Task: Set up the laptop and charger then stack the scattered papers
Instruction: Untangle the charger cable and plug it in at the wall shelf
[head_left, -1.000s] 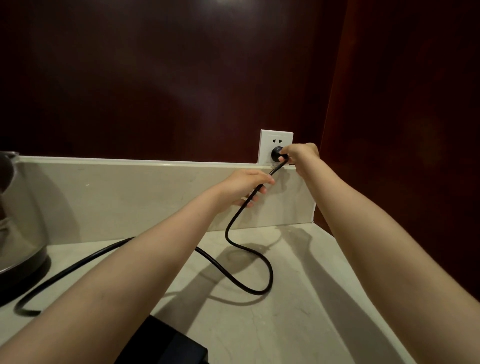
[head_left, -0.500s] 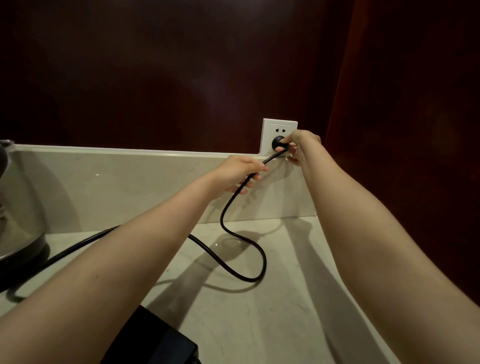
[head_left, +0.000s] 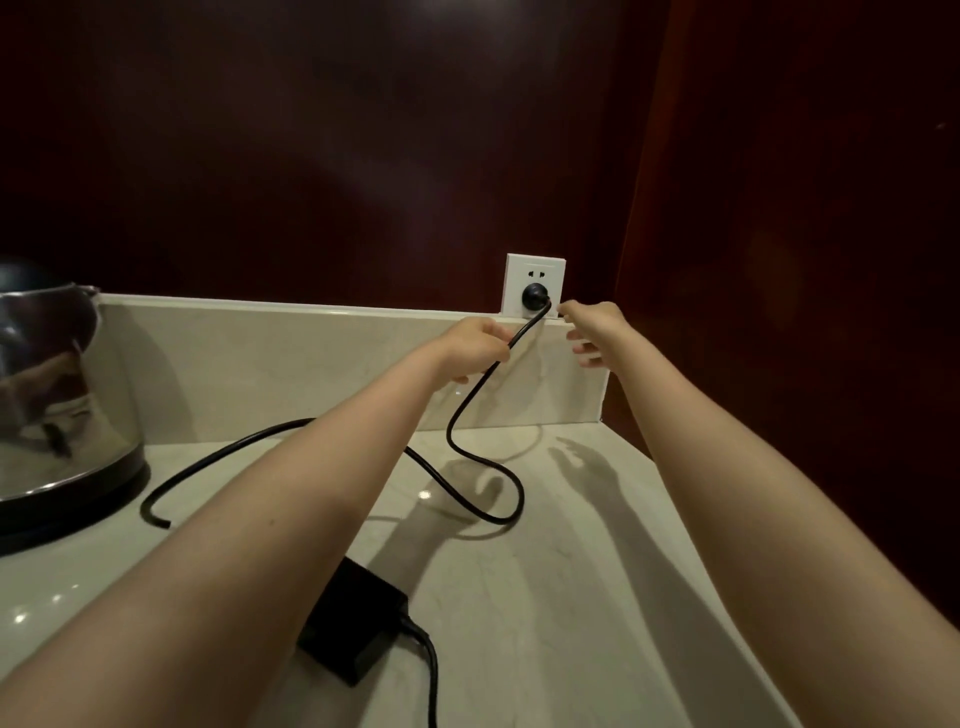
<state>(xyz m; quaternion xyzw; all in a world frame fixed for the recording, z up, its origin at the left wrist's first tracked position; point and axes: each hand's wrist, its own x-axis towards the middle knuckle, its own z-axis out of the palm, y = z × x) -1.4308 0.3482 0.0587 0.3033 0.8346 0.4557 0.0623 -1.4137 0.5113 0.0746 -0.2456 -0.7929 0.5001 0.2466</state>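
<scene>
Charger brick (head_left: 358, 623) lies nearest, flat on the pale desk (head_left: 571, 597), with one lead running off the lower edge and the black cable (head_left: 467, 483) snaking away from it in a loose loop toward the wall. Farther on, the left hand (head_left: 475, 348) is closed around that cable a little below the plug, while the right hand (head_left: 592, 332) sits just beside the socket with fingers spread and nothing in it. At the back, the plug (head_left: 535, 296) is seated in the lower outlet of the white wall socket (head_left: 535, 285), above the desk's upstand. The plugging-in looks finished; to do it well, the person should check that the plug sits flush, then let the cable go without tugging, keeping slack in the loop so the plug is not levered out. A steel kettle (head_left: 57, 405) stands at the far left, close to the cable, so the cable is best laid clear of it.
</scene>
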